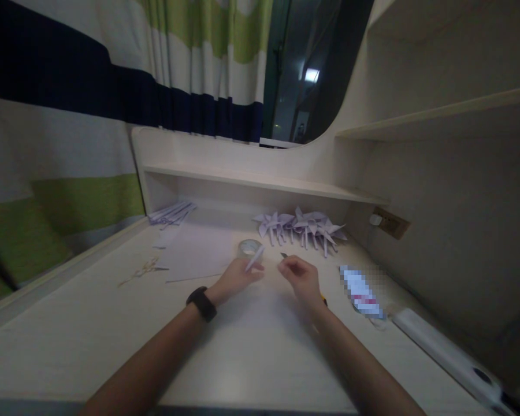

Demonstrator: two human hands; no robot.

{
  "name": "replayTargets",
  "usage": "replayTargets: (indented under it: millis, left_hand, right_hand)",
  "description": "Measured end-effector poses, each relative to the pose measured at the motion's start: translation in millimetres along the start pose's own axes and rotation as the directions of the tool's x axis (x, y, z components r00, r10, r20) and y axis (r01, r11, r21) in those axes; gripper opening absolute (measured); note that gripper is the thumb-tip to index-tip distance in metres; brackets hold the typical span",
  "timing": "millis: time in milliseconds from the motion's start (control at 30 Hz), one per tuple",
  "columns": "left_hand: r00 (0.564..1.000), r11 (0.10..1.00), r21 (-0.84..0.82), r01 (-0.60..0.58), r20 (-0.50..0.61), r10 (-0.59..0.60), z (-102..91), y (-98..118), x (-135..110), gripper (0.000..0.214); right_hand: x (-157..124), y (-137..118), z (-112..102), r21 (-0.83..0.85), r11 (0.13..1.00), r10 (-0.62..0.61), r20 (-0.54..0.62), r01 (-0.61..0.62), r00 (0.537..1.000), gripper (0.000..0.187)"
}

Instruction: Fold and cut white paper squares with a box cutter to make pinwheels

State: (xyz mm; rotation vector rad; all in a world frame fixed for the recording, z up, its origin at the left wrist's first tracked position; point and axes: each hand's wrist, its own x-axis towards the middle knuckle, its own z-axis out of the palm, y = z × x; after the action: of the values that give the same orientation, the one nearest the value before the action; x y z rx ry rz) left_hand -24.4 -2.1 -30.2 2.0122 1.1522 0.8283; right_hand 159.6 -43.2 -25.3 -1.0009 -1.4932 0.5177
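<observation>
A thin white rolled-paper stick (255, 258) slants up from my left hand (238, 274), whose fingers are closed on its lower part. My right hand (301, 274) is wrapped round a utility knife (284, 255). The knife's dark tip pokes out past the fingers and a yellow-and-black end shows by the wrist; the rest is hidden in the hand. Just behind the left hand lies a roll of clear tape (250, 248). Beyond the right hand are several pale paper pinwheels (303, 225) bunched together on the desk.
White paper sheets (199, 245) lie left of the tape. Gold-handled scissors (145, 268) rest further left, with a pile of paper sticks (172, 212) at the back. A blurred-out phone (361, 292) and a long white power strip (446, 352) lie right. A low shelf (242, 178) runs behind.
</observation>
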Motion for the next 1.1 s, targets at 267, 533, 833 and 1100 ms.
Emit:
replayTargets:
  millis: [267, 533, 833, 1100]
  left_hand:
    - [0.986, 0.816, 0.554, -0.165, 0.073, 0.150, 23.1, 6.0, -16.3, 0.025]
    - [0.986, 0.799, 0.578, -0.166, 0.081, 0.147, 21.5, 11.7, -19.5, 0.028]
    - [0.963, 0.940, 0.223, -0.259, 0.133, 0.234, -14.1, -8.3, -2.5, 0.045]
    - [0.971, 0.965, 0.101, -0.241, 0.026, 0.239, -7.2, -8.9, -1.9, 0.037]
  right_hand:
    - [-7.6, 4.6, 23.4, 0.145, 0.978, 0.156, -0.011, -0.153, 0.988, 0.051]
    - [-10.2, 9.8, 20.9, 0.117, 0.966, 0.236, -0.024, -0.232, 0.971, 0.048]
    - [-3.3, 17.3, 9.5, 0.123, 0.976, 0.195, -0.128, -0.180, 0.972, 0.045]
    - [-1.9, 21.4, 3.7, 0.111, 0.985, 0.147, -0.115, -0.134, 0.982, 0.039]
